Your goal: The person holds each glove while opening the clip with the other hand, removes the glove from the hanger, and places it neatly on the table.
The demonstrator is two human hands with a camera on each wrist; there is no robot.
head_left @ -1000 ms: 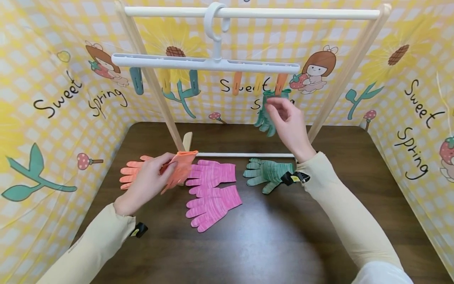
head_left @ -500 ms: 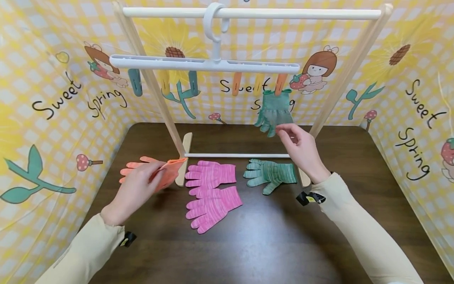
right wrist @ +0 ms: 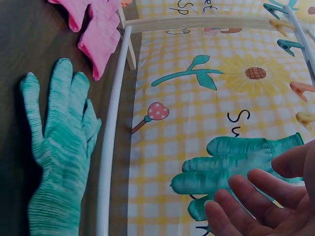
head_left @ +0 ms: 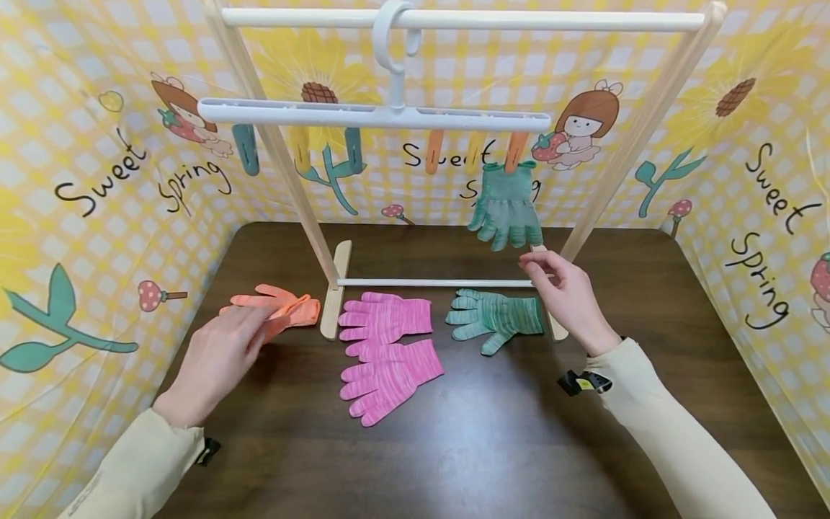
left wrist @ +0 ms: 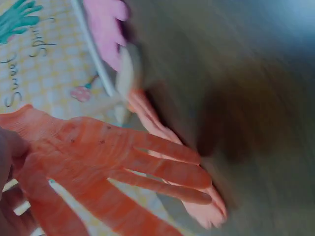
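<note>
My left hand (head_left: 217,357) pinches an orange knit glove (left wrist: 98,152) near its cuff; in the left wrist view its fingers dangle over a second orange glove (left wrist: 152,120) on the table. In the head view the left hand covers much of both. My right hand (head_left: 567,295) holds nothing, its fingers loosely bent, just below and right of a green glove (head_left: 509,202). That green glove hangs by its cuff from an orange clothespin (head_left: 516,153) on the grey hanger (head_left: 324,114). Another green glove (head_left: 493,317) lies flat on the table, left of the right hand.
Two pink gloves (head_left: 392,375) overlap on the dark wooden table (head_left: 467,447). The hanger hooks over the white top bar (head_left: 551,20) of a wooden rack. Several other clothespins hang along it, including a blue one (head_left: 245,150). A lower bar (head_left: 428,282) crosses behind the gloves.
My right hand has left the hanging green glove's cuff and moved down and right. My left hand has drawn back left and down with the orange glove, uncovering the other orange glove's cuff.
</note>
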